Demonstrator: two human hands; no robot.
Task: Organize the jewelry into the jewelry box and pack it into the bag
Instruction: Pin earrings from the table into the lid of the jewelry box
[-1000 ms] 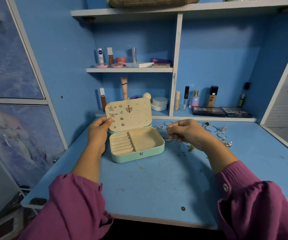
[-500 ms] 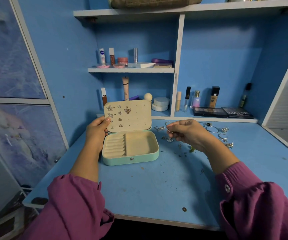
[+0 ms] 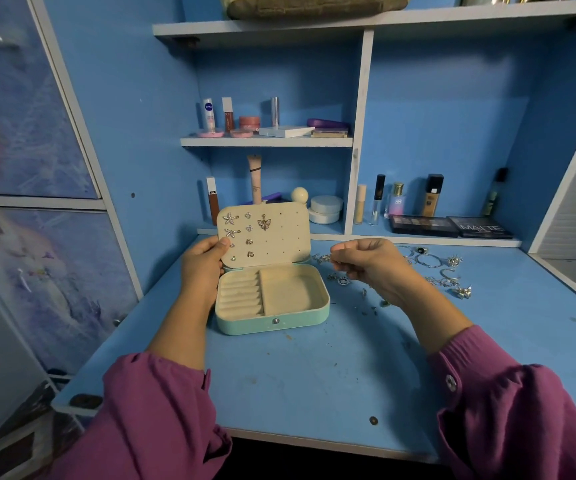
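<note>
Right hand (image 3: 366, 263) has lifted off the desk (image 3: 314, 375), pinching a small earring (image 3: 324, 259). Left hand (image 3: 203, 265) keeps gripping the jewelry box (image 3: 272, 320) lid (image 3: 279, 237); next: pin it there.

Open mint jewelry box (image 3: 272, 322) on desk, earrings (image 3: 264, 223) pinned inside lid, loose jewelry (image 3: 445, 271) beside.
</note>
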